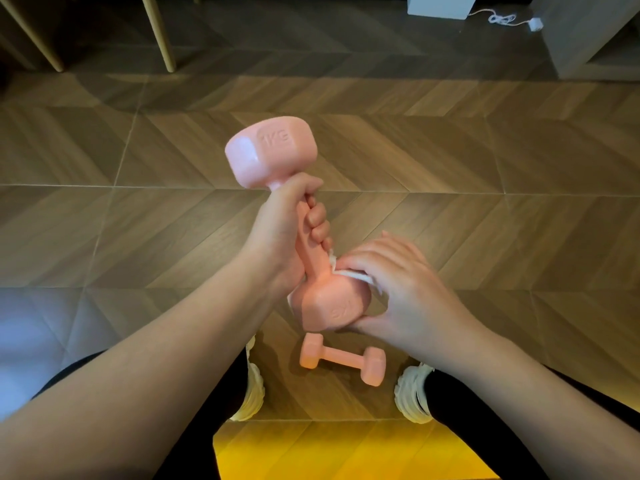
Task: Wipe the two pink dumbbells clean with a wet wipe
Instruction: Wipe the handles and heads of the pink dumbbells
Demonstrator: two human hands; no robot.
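Your left hand (282, 233) grips the raised dumbbell (272, 152) by its handle. Your right hand (401, 289) clasps a wet wipe (351, 274) round its lower head. The second dumbbell (341, 359) lies on the wood floor (485, 202) between your shoes (414, 393).

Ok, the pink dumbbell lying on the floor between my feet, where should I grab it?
Take the pink dumbbell on the wooden floor by its thin middle bar, probably coming straight down from above. It lies flat, the bar spans between two wider heads, and its top side is uncovered.
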